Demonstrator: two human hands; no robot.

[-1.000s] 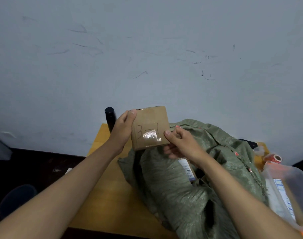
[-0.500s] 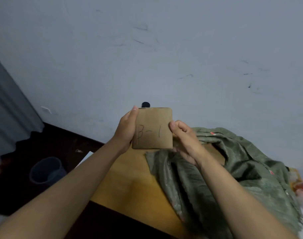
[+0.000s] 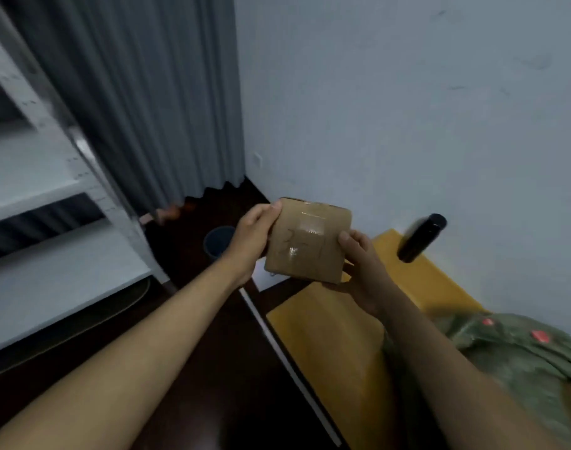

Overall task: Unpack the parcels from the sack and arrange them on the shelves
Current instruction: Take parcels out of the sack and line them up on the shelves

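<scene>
Filling the left side, pale metal shelves [image 3: 47,177] stand beside a grey curtain [image 3: 154,102]. A yellow desk [image 3: 336,345] sits at lower right against the white wall, carrying the green woven sack [image 3: 521,368] at its near end and a dark bottle [image 3: 420,238] at its far end. Held in the air between shelves and desk is a brown cardboard parcel [image 3: 307,241] with faint handwriting; the left hand [image 3: 251,241] grips its left edge and the right hand [image 3: 362,264] clasps its right edge, fingers curled round it.
</scene>
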